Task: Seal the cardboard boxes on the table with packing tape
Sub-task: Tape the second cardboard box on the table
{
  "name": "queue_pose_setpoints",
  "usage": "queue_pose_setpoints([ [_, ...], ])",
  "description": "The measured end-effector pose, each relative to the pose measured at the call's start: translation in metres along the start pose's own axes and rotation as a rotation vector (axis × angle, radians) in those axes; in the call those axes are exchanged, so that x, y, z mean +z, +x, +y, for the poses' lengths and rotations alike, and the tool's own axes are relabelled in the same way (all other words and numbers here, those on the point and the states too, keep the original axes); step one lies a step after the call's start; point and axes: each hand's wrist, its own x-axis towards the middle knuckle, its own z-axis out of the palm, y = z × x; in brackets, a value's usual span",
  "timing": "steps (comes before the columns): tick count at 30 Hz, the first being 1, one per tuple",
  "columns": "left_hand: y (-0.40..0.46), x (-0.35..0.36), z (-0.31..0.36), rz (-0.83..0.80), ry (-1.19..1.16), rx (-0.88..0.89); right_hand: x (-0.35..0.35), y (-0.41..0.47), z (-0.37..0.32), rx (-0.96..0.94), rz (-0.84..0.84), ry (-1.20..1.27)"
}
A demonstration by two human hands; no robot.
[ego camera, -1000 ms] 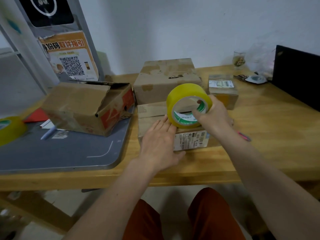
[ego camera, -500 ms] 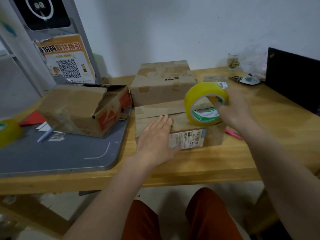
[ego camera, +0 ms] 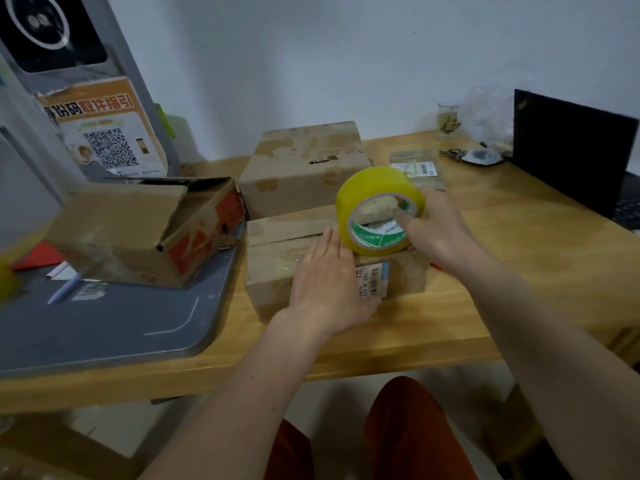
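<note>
The small cardboard box (ego camera: 332,265) you're sealing sits at the near edge of the wooden table (ego camera: 502,271), with a printed label (ego camera: 372,280) on top. Your left hand (ego camera: 329,285) lies flat on it, fingers straight. Your right hand (ego camera: 436,230) grips the yellow tape roll (ego camera: 379,209) standing on edge on the box, fingers seemingly hooked into the core. Behind sits a larger taped box (ego camera: 304,168); an open box (ego camera: 149,230) rests on the grey tray (ego camera: 104,327).
</note>
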Motion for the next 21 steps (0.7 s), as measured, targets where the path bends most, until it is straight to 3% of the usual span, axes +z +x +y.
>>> queue_pose_setpoints([
  [6,0.0,0.0,0.0,-0.035,0.0,-0.014,-0.059,0.004,0.014,0.068,0.201,-0.131],
  [10,0.002,0.001,0.001,-0.034,0.016,-0.02,-0.065,-0.001,0.022,0.067,0.161,-0.08],
  [16,0.019,-0.007,0.025,-0.064,0.006,-0.075,-0.049,-0.001,0.032,0.204,0.164,0.327],
  [21,0.029,0.002,0.046,-0.032,0.027,-0.01,-0.023,-0.01,0.042,0.35,0.141,0.607],
])
